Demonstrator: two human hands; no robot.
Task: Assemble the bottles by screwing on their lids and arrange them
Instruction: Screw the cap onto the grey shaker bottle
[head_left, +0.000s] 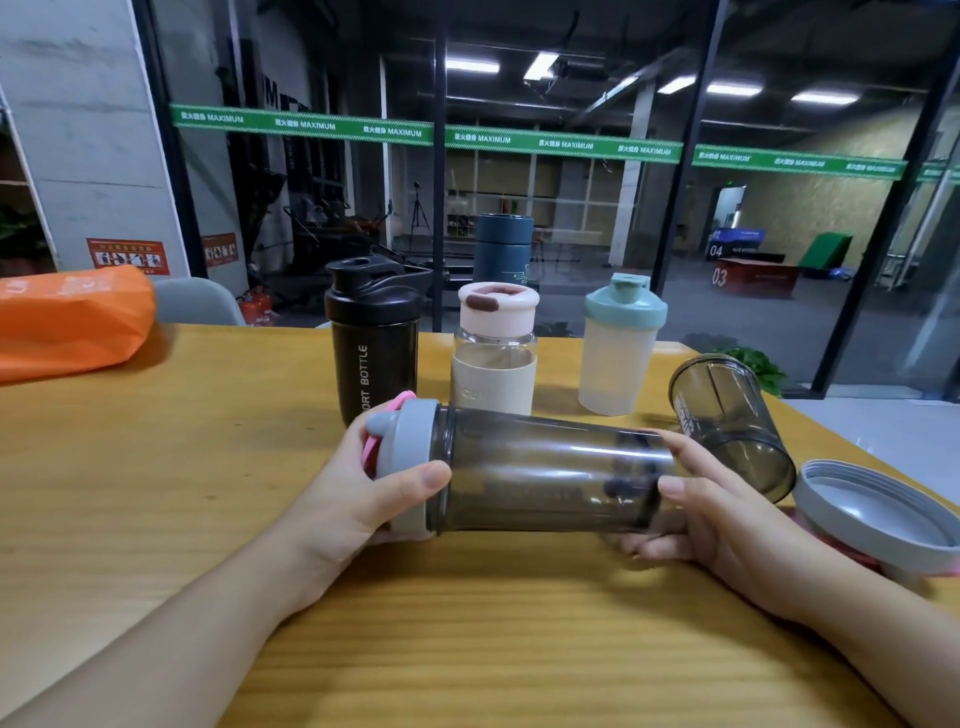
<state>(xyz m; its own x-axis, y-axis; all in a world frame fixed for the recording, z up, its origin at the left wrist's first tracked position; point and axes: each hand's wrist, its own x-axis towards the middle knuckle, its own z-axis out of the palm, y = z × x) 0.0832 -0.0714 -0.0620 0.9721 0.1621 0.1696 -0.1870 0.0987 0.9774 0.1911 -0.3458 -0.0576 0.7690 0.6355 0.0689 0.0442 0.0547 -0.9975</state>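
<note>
A smoky grey see-through bottle (545, 473) lies sideways between my hands, just above the wooden table (156, 467). Its grey lid (410, 441), with a pink loop, sits on the bottle's left end. My left hand (374, 493) wraps around that lid. My right hand (711, 514) grips the bottle's base end. A second smoky bottle (727, 421) without a lid lies tilted at the right. Beside it a loose grey lid (872, 514) rests upside down near the table's right edge.
Behind stand a black sport bottle (371, 343), a glass bottle with a pink lid (496, 348), a frosted bottle with a teal lid (621, 343) and a dark blue flask (504, 249). An orange bag (72, 322) lies at the far left. A glass wall rises behind the table.
</note>
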